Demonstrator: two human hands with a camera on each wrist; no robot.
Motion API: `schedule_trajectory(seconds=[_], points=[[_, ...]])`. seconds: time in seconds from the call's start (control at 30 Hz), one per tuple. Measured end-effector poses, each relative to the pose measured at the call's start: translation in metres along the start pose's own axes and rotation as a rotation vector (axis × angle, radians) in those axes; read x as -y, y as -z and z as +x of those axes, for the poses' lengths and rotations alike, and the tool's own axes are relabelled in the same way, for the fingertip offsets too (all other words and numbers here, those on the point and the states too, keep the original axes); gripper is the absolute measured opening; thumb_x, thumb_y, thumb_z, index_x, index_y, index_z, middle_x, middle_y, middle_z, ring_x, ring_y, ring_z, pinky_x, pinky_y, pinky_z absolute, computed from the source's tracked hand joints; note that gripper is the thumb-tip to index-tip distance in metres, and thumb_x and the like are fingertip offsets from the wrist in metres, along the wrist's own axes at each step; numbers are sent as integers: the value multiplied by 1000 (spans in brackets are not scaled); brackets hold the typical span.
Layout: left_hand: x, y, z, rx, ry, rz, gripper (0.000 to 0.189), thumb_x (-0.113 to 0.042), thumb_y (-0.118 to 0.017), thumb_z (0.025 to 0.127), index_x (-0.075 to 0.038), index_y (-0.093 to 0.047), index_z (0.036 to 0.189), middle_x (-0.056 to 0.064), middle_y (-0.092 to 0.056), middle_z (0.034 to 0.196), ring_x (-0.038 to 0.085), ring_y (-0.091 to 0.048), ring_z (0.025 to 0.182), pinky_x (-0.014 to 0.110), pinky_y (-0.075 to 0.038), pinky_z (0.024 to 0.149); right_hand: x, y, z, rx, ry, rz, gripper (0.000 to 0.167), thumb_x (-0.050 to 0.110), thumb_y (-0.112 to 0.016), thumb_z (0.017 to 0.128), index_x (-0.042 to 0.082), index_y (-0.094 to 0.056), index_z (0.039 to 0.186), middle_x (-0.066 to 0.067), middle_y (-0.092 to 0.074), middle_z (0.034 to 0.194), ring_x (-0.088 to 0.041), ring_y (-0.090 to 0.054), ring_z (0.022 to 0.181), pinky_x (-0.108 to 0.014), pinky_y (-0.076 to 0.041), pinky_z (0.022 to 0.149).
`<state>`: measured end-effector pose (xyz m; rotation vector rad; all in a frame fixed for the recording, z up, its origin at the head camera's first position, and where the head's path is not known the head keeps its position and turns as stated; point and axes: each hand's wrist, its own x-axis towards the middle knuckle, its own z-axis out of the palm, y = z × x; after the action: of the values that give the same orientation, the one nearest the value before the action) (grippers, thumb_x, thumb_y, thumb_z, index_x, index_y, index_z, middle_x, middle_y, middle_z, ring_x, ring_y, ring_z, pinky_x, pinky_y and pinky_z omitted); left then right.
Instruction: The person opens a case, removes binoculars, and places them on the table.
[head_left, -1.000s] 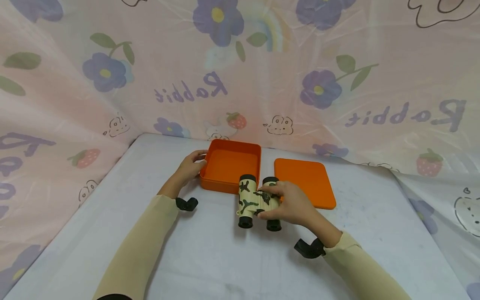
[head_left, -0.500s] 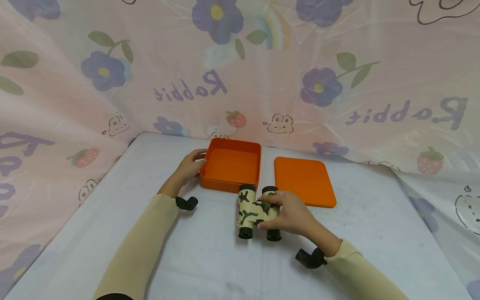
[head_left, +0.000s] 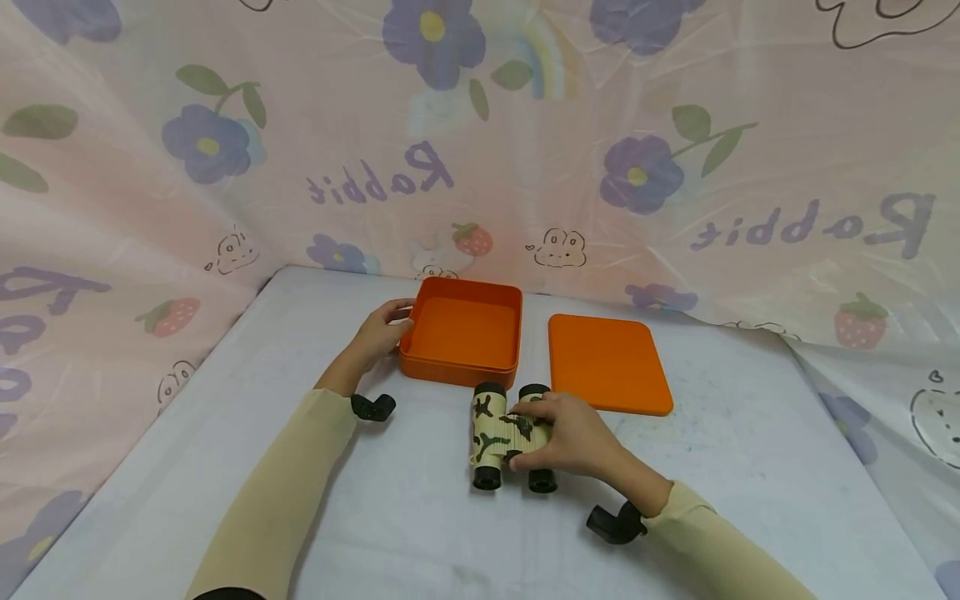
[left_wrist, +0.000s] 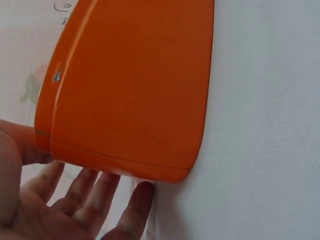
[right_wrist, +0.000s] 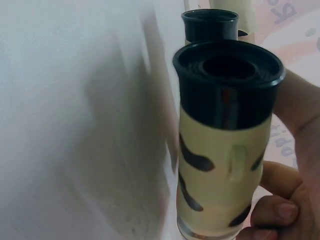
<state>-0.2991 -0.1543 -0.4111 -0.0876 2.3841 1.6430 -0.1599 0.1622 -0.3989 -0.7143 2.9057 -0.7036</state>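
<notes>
Toy binoculars with a camouflage pattern and black tube ends are held from above by my right hand, fingers and thumb across the bridge and right barrel. In the right wrist view, the black end of one barrel fills the middle, with a shadow on the white surface beside it. My left hand rests against the left wall of an open orange box. Seen from the left wrist, its fingers lie loosely extended along the box's outer side. The box's inside shows only its orange floor.
A flat orange lid lies right of the box. White cloth covers the table. A floral curtain hangs behind and at both sides. Black camera mounts sit at both wrists.
My right hand has drawn the binoculars toward me, away from the box, and slightly left. The left hand, the box and the lid have stayed in place.
</notes>
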Motion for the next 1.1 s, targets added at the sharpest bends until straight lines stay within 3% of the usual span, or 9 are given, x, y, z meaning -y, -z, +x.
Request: schedule_trajectory(seconds=[0.37,1.1], points=[[0,0,0,3,-2,3,49,-21,-46,102,-22,-34,149,9,-33,155,33,-38,139,51,-40,109,-2,-7,2,13,-54,-8,70,53,-88,56,28,-69,119,3,-67,97,-10,-49,76,-25,-42,63],[3,1,1,3,-2,5,48,-21,-46,102,-23,-35,148,8,-33,156,32,-36,140,51,-39,110,7,-11,-1,-32,18,-135,64,53,-87,56,24,-70,111,4,-70,105,-15,-58,90,-35,-50,79]])
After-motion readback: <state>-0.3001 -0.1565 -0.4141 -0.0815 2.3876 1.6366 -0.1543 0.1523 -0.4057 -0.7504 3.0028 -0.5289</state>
